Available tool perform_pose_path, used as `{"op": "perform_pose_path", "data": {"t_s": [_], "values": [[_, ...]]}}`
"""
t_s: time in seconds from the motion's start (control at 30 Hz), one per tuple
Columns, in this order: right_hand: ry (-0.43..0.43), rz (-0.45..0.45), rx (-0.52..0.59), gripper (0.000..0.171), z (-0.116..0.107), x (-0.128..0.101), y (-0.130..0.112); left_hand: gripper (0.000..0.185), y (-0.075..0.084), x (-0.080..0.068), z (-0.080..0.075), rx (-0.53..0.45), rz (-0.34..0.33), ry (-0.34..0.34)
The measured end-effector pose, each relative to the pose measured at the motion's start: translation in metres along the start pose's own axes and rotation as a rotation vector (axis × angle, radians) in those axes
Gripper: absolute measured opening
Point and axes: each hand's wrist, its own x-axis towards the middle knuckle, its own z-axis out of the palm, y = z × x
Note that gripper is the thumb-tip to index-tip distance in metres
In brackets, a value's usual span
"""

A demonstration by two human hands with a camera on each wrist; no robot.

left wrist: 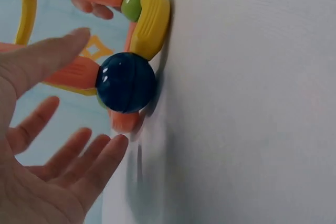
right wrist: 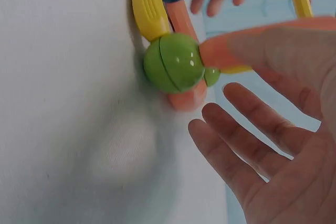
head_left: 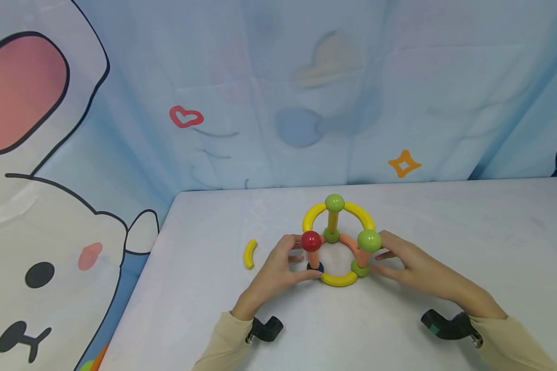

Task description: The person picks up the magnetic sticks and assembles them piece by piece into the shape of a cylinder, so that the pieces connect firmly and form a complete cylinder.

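Observation:
A frame of magnetic balls and sticks stands on the white table, with a ring below and curved yellow sticks [head_left: 360, 214] on top. Its upper balls are a red ball [head_left: 311, 241] and two green ones, including the near-right green ball [head_left: 369, 240]. A dark blue ball [left wrist: 126, 82] forms the lower left corner and a green ball [right wrist: 174, 63] the lower right. My left hand [head_left: 283, 265] is beside the left upright, fingers apart and loosely bent, thumb near the blue ball. On the other side, my right hand [head_left: 410, 268] has its fingers spread by the right upright. Whether either hand touches it, I cannot tell.
A loose curved yellow stick [head_left: 249, 254] lies on the table [head_left: 204, 309], left of the left hand. Behind the table's far edge hangs a blue printed curtain [head_left: 260, 149]. Each wrist carries a black camera mount.

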Motion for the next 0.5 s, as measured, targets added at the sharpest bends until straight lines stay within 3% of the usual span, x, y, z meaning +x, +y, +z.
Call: {"op": "perform_pose_path", "data": {"t_s": [0.1,0.33,0.5], "values": [[0.010,0.016,0.023,0.038,-0.004,0.002,0.010,0.068,-0.002,0.001,0.005,0.036,-0.050,0.011],[-0.011,0.231,0.105,0.028,-0.008,0.024,0.020,0.057,-0.004,0.004,0.016,0.066,-0.143,0.074],[-0.054,0.243,0.186,0.039,0.000,0.044,0.024,0.040,-0.001,0.006,0.019,0.103,-0.160,0.102]]}}
